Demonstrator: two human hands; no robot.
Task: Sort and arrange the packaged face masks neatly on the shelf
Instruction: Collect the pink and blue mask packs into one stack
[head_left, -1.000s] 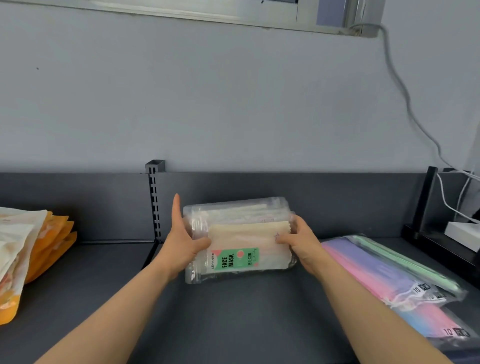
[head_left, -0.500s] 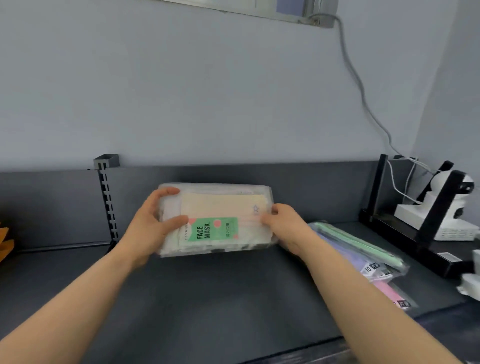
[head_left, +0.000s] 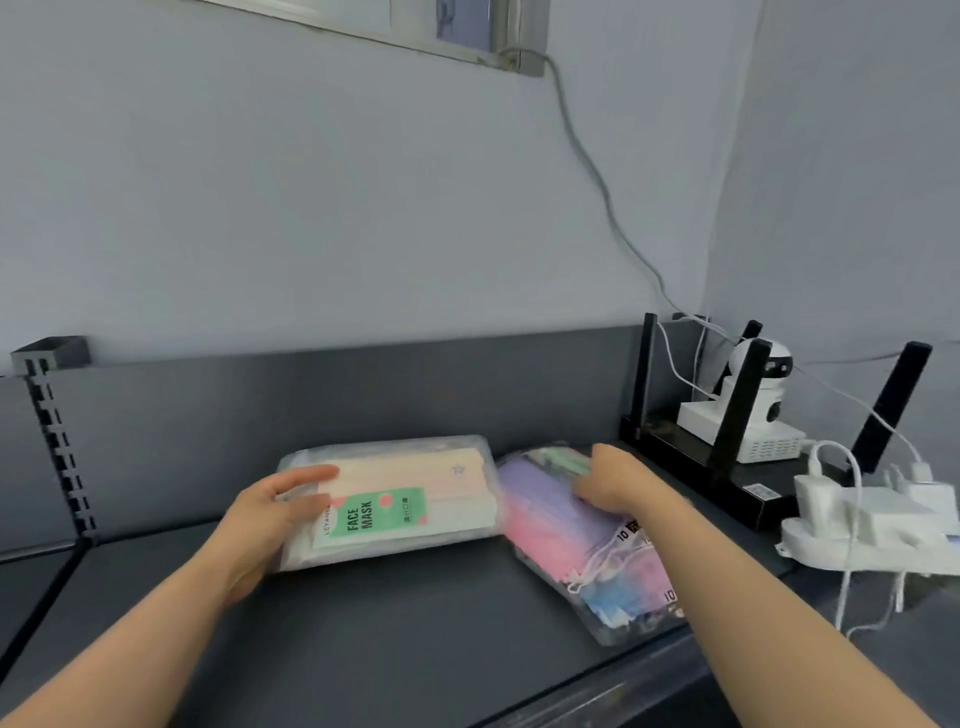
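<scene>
Now, the dark grey metal shelf (head_left: 415, 639) spreads beneath both your arms, with its back panel against the pale wall. Left of centre on it sits the clear-plastic stack of cream face masks with a green label (head_left: 415, 499). Just beside it on the right lie the clear packs of purple, pink and blue masks (head_left: 566, 540), angled toward the shelf's front edge. Further right stand a black router with upright antennas (head_left: 727, 467), a white power strip with plugged-in chargers (head_left: 862, 540) and a small white camera (head_left: 761, 364) behind them. Your left hand (head_left: 265, 519) grips the left end of the cream stack, thumb laid on top. Your right hand (head_left: 618, 480) rests on the far end of the pastel packs, fingers bent down onto the plastic. The blur means you cannot tell whether it pinches them.
</scene>
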